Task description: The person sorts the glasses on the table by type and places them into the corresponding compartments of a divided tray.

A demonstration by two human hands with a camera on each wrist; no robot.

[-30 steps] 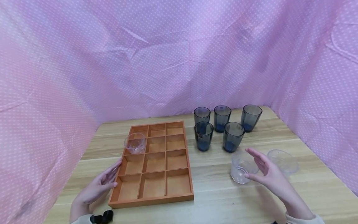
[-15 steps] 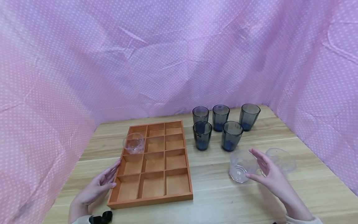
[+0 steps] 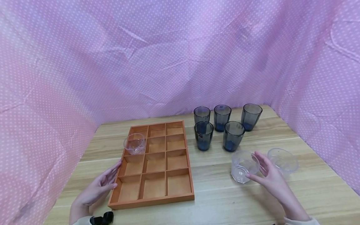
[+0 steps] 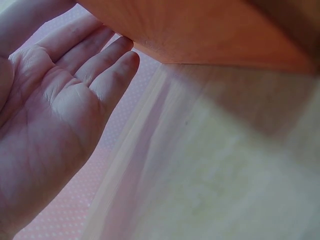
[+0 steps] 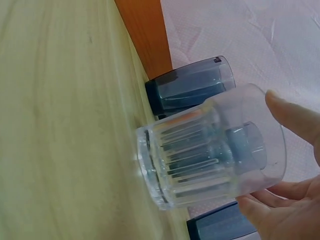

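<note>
In the head view my left hand (image 3: pixel 94 189) rests its fairly straight fingertips against the left side of a wooden compartment tray (image 3: pixel 152 201), thumb by the rim. The left wrist view shows the fingers (image 4: pixel 116 75) at the tray's wall (image 4: pixel 200 40), palm bare. My right hand (image 3: pixel 271 179) holds a clear tumbler (image 3: pixel 240 170) near its rim, thumb on one side and fingers on the other. That tumbler (image 5: pixel 200 155) stands upright on the table, ribbed around its lower half. A second clear tumbler (image 3: pixel 135 145) sits in a left compartment of the tray, second row from the back.
Another clear tumbler (image 3: pixel 282 161) stands just right of my right hand. Several smoky blue-grey tumblers, among them a front one (image 3: pixel 233 137) and a back right one (image 3: pixel 251 118), stand behind on the wooden table (image 3: pixel 219 206). A pink dotted cloth (image 3: pixel 180 62) hangs around the table.
My right hand has moved in slightly, its fingers closing around the clear tumbler's rim from a wider spread. The left hand and the tray keep their places; the head view shifted a little.
</note>
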